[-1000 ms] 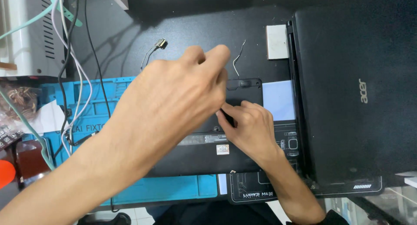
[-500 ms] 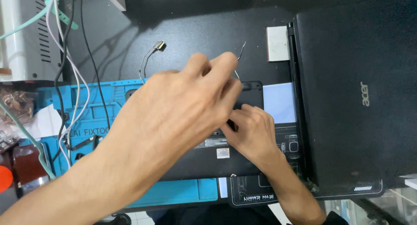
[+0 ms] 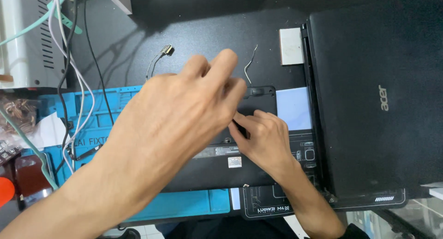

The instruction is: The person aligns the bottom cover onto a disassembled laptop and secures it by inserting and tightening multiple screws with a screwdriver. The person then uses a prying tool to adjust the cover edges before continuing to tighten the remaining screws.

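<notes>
Black laptop base (image 3: 258, 172) under both my hands | left hand (image 3: 180, 114) loosely curled above | right hand (image 3: 263, 142) pinching at its edge

Closed black laptop (image 3: 374, 105) right of grip. Blue work mat (image 3: 184, 204) below-left. White box (image 3: 27, 40) and hanging cables (image 3: 69, 68) far left. Small white block (image 3: 291, 46) up-right.

Electronics repair bench. My blue repair mat (image 3: 184, 206) lies under a stripped black laptop base (image 3: 217, 172), closed laptop (image 3: 369, 105) beside it. Loose cables (image 3: 69, 82) trail from a white power unit (image 3: 23, 40).
</notes>
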